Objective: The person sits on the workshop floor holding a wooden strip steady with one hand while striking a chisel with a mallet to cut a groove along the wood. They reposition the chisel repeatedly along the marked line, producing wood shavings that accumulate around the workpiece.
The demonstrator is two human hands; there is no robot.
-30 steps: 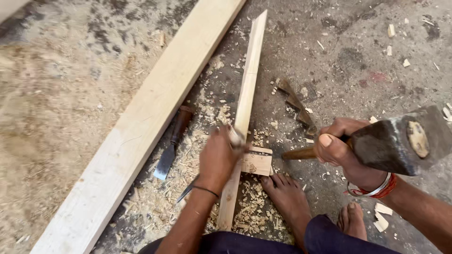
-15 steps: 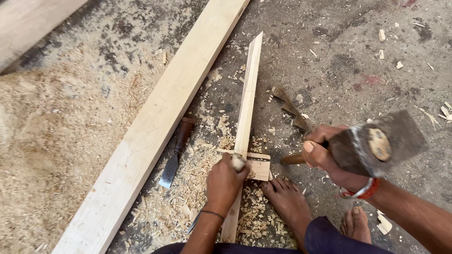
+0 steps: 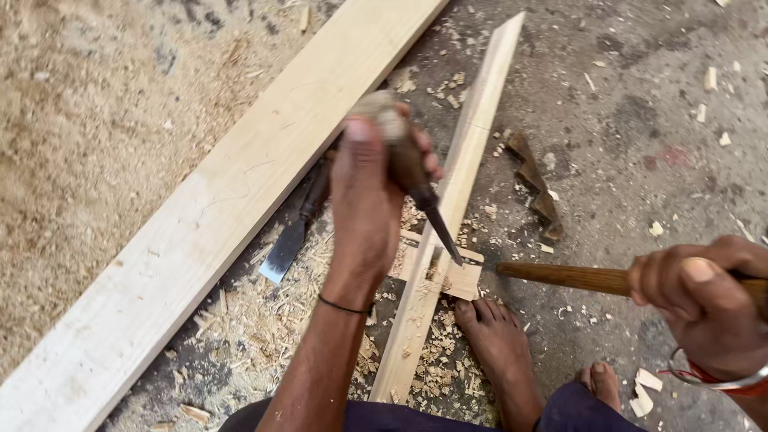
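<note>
The narrow wooden strip [image 3: 460, 180] lies on the concrete floor [image 3: 640, 104], its long axis running from near the person's bare foot [image 3: 500, 344] away up and to the right, pointed end farthest off. Across it, close to the foot, sits a short cross-piece [image 3: 460, 280], wood chips [image 3: 320, 296] scattered all about. The chisel [image 3: 416, 180] slants down with its tip right at that crossing. The left hand [image 3: 368, 192] is the nearer one, clenched round the chisel's handle directly above the strip. The right hand [image 3: 704, 300] is off to the right side, fist closed on a wooden hammer handle [image 3: 564, 278] that points in toward the joint; the head is out of view. A second chisel [image 3: 296, 228] lies between strip and the wide plank [image 3: 200, 232].
</note>
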